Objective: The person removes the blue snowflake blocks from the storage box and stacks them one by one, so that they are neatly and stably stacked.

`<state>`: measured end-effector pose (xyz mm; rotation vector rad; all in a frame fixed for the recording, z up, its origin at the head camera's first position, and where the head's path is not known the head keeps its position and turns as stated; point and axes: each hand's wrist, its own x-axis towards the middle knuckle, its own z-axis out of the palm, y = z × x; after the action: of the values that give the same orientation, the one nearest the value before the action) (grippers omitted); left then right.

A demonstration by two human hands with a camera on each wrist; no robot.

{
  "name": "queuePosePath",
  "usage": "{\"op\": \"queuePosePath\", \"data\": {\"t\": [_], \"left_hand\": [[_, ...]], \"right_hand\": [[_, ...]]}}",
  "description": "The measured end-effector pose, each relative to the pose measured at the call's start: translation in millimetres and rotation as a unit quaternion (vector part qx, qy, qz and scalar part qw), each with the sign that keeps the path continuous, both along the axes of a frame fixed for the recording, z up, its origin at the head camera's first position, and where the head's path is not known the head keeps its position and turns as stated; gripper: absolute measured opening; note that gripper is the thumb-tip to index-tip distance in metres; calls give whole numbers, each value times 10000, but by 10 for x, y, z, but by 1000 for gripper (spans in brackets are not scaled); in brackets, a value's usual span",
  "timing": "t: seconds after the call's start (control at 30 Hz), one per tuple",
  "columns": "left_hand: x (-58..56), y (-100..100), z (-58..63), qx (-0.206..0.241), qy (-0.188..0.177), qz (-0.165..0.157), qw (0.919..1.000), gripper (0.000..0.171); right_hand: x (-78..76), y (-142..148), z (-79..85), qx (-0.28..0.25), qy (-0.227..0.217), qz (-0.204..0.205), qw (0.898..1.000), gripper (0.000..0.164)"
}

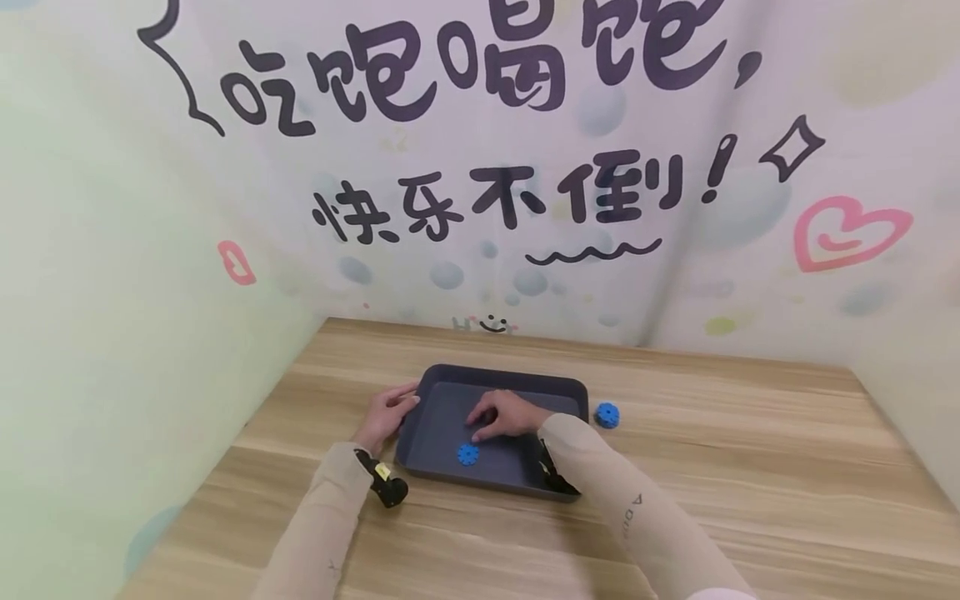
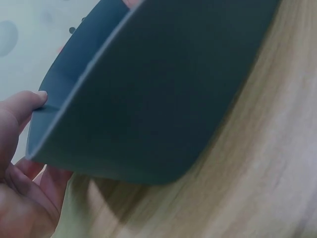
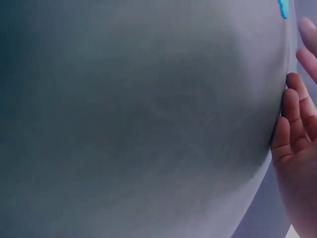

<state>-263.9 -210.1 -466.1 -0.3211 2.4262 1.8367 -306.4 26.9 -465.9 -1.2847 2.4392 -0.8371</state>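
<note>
My left hand (image 1: 385,414) grips the left end of a dark grey rectangular tray (image 1: 433,437). In the left wrist view its thumb lies over the rim of the tray (image 2: 143,99), and the other fingers are outside, low on the wall. Over the tray's inside is my right hand (image 1: 507,414), fingers bent loosely, thumb and forefinger apart with nothing between them. A blue notched disc (image 1: 468,454) lies on the tray floor just below those fingertips. Only a sliver of the blue disc (image 3: 283,8) shows in the right wrist view, apart from the right hand (image 3: 297,134).
Outside the tray's right end, more blue notched discs (image 1: 607,415) sit in what looks like a small stack. Everything rests on a wood-grain table (image 1: 720,467). A wall cloth (image 1: 420,275) with black writing rises behind its far edge.
</note>
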Motion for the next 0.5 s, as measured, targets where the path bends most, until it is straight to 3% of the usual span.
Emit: {"op": "queuePosePath", "data": {"t": [0.27, 0.5], "left_hand": [[-22, 8, -41, 23, -53, 113, 9999, 36], [-9, 8, -28, 92, -30, 96, 9999, 37]], "right_hand": [[39, -26, 40, 328, -466, 466, 9973, 35], [81, -55, 65, 953, -507, 273, 9938, 39]]}}
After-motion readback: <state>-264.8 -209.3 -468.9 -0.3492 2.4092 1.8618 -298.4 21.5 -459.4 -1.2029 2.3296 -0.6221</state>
